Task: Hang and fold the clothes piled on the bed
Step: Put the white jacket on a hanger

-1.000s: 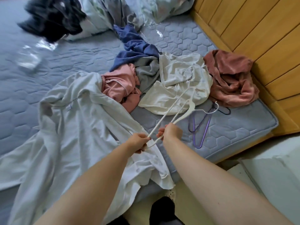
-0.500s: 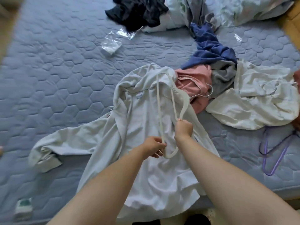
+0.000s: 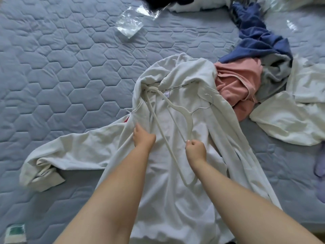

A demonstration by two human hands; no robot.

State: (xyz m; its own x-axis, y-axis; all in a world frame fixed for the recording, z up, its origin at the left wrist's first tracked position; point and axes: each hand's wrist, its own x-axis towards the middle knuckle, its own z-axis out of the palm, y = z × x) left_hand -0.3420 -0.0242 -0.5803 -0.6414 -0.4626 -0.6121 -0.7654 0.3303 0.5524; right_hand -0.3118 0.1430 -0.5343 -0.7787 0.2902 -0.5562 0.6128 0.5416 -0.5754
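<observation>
On white hoodie, white hanger — long axis diagonal, hook rightward, right hand pinching.

From my remote station I saw a crumpled clear plastic bag lying on the grey-blue quilted mattress cover, toward the far side. A small white-and-green packet sat at the near left corner. A second scrap of clear plastic glinted on the cover at the far right.
</observation>
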